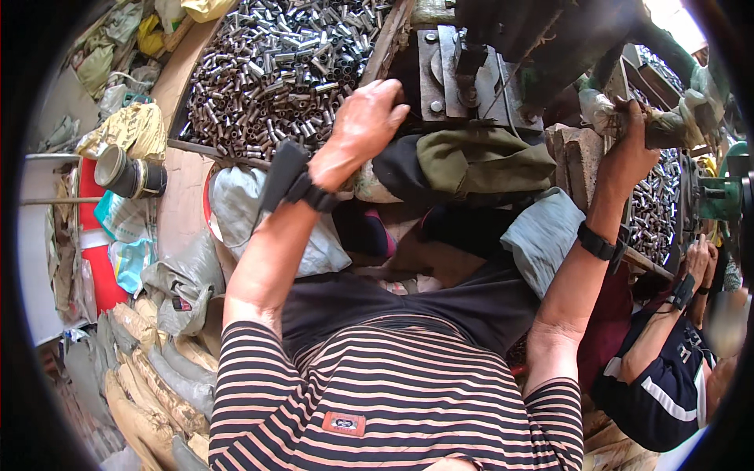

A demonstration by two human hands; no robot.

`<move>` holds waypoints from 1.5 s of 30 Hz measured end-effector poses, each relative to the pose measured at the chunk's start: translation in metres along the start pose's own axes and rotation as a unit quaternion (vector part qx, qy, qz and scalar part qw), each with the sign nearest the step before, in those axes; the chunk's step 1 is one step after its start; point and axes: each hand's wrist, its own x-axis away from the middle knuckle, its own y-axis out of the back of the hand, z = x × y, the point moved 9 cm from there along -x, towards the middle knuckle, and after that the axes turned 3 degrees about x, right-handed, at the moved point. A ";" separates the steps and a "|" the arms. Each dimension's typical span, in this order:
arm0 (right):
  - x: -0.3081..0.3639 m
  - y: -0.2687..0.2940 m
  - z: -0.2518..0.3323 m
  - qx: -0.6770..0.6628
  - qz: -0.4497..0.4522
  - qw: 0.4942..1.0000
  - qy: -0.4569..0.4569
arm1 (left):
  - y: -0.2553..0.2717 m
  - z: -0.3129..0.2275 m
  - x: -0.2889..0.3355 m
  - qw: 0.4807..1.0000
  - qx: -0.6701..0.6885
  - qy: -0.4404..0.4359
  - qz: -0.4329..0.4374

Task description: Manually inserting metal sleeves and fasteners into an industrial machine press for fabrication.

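My worry is for the fingers of my left hand (369,118), which are just left of the bolted steel plate (430,74) and a little nearer to me than its middle. If my right hand (632,149) were to pull hard and the dark upright post (469,63) over that plate came down, I judge that a fingertip strayed beneath it could be pinched; I can't see for sure that the two are linked. The olive cloth (487,165), bunched on my side of the plate, might also snag if a fold crept up, and my left wristband (314,192) could catch as I reach across. As for my grip, my right fingers are wrapped around the wrapped bar (683,129), well to the right of the plate, with its padding showing on both sides of my fist. My left fingers are bent, the back of the hand up, and I can't tell whether a piece sits inside them. The loose metal sleeves (275,78) lie heaped left of the plate, in the tray (383,47) whose wooden edge runs near it, those closest being right beside my left hand.
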 end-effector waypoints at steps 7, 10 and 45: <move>0.039 0.004 -0.051 0.084 0.111 0.979 -0.146 | 0.071 0.060 0.057 0.995 0.013 0.089 -0.052; 0.076 -0.015 -0.072 0.234 0.277 0.907 -0.216 | 0.085 0.101 0.079 0.984 0.003 0.173 -0.044; 0.223 -0.343 -0.004 0.291 0.437 0.774 0.353 | 0.060 0.077 0.048 0.991 -0.108 -0.056 0.051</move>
